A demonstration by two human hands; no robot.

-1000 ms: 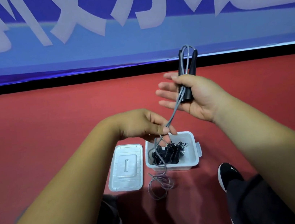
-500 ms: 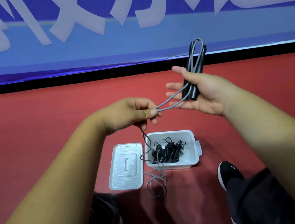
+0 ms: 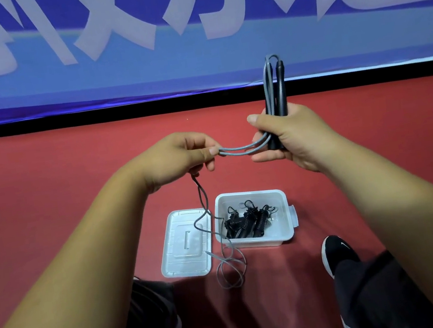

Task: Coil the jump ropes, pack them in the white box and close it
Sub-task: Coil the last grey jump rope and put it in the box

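My right hand [image 3: 293, 136] grips the two black handles [image 3: 279, 91] of a grey jump rope upright, with a rope loop over their tops. My left hand [image 3: 181, 156] pinches the doubled grey rope [image 3: 244, 150] a short way to the left of the handles. From that hand the rope hangs down and ends in loose loops [image 3: 230, 269] on the floor. Below stands the open white box [image 3: 257, 241] with black coiled jump ropes [image 3: 248, 222] inside. Its white lid [image 3: 185, 244] lies flat just left of the box.
The floor [image 3: 46, 187] is red. A blue banner with white characters [image 3: 138, 49] and a black strip run along the back. My black shoes [image 3: 338, 253] and dark trouser legs are at the bottom, close to the box and the rope loops.
My left hand has risen from just above the box to the level of my right hand, drawing the rope up. My right hand has turned the handles upright and closed round them.
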